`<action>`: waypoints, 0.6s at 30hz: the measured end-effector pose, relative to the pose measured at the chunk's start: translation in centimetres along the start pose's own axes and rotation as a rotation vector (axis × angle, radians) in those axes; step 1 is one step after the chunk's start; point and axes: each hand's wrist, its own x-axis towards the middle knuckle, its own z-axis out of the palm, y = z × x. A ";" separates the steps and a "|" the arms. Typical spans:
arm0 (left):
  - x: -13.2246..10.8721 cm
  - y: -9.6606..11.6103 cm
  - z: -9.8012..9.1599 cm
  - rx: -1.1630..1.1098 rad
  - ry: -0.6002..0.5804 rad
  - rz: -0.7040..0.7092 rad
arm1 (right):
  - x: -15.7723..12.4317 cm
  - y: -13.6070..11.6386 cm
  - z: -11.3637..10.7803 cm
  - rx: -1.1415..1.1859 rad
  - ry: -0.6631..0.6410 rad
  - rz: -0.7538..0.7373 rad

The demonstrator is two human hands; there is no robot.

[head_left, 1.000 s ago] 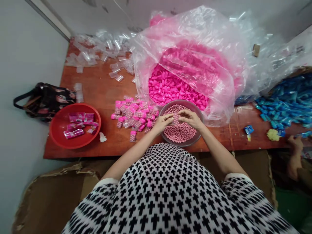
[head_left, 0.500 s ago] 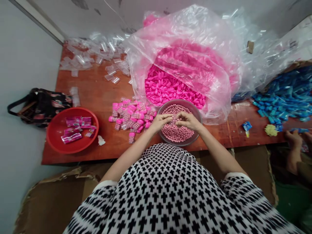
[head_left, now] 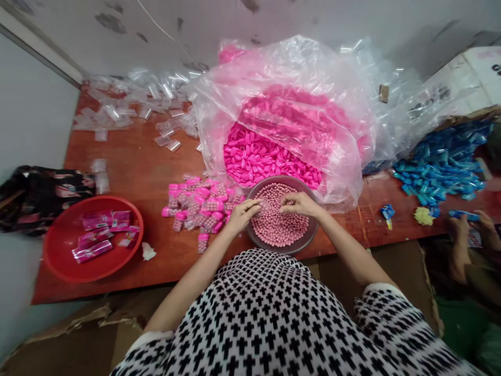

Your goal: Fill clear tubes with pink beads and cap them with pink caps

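Head view, left hand (head_left: 243,213) and right hand (head_left: 298,204) fingertips hide small item

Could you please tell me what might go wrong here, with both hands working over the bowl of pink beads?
The bowl sits close to the table edge nearest the person, so a nudge from the left hand or right hand might tip beads onto the floor. The pile of filled pink-capped vials lies beside the left forearm and could be swept off. The big plastic bag of pink caps leans over the bowl's far rim, so caps may slide in.
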 end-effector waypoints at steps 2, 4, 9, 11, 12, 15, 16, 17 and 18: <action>0.0 -0.5 -0.3 -0.058 0.027 -0.041 | 2.4 1.7 -2.0 -0.186 0.184 0.070; 0.0 -0.7 -0.3 -0.136 0.027 -0.080 | 5.2 3.4 -4.1 -0.448 0.376 0.220; -0.4 -0.7 0.4 -0.358 0.003 -0.202 | 10.6 6.1 -8.4 -1.022 0.225 0.239; -0.4 -0.7 0.7 -0.397 -0.002 -0.227 | 11.6 6.5 -9.4 -1.126 0.107 0.190; -0.4 -0.7 0.8 -0.410 0.005 -0.231 | 11.9 6.6 -9.8 -1.157 0.063 0.166; -0.2 -0.8 0.8 -0.460 0.057 -0.236 | 12.0 6.5 -10.5 -1.174 0.014 0.128; 0.0 -0.8 0.9 -0.477 0.077 -0.238 | 11.7 6.4 -10.6 -1.151 0.033 0.129; 0.2 -0.8 0.9 -0.490 0.093 -0.240 | 11.4 6.3 -10.6 -1.110 0.073 0.136; 0.4 -0.7 1.0 -0.498 0.103 -0.240 | 10.9 6.1 -10.5 -1.046 0.130 0.146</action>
